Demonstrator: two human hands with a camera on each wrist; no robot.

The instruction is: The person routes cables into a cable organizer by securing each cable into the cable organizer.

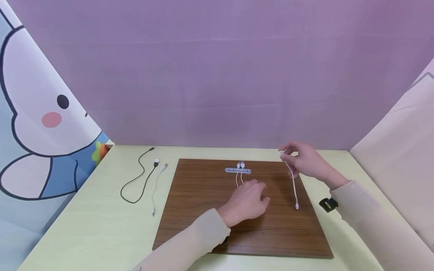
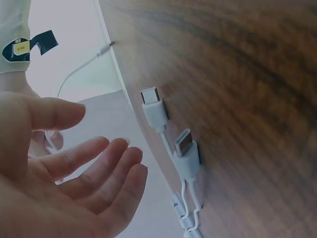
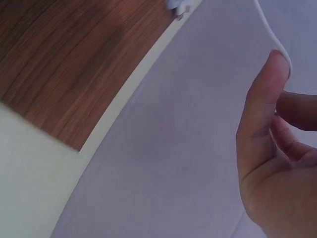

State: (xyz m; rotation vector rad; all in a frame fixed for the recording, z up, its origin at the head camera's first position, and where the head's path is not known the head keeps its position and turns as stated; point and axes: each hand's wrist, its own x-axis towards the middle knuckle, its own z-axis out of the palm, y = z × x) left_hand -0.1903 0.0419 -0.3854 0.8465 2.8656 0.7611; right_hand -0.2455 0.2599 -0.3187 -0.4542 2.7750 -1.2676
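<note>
My right hand (image 1: 305,162) is raised over the board's far right corner. It pinches a short white charging cable (image 1: 294,187) between thumb and fingers near one plug, and the other end dangles. In the right wrist view, the cable (image 3: 267,29) runs past the thumb tip. My left hand (image 1: 245,201) hovers over the middle of the board, fingers loosely bent, holding nothing. Beyond it, two white cables (image 1: 237,180) run through a grey cable clip (image 1: 230,170). In the left wrist view, two white plugs (image 2: 156,113) lie beside that hand.
A brown wood-grain board (image 1: 196,222) lies on the pale table (image 1: 101,233). Left of it are a black USB cable (image 1: 139,177) and a thin white cable (image 1: 156,188). A purple cloth backdrop (image 1: 217,86) stands behind the table.
</note>
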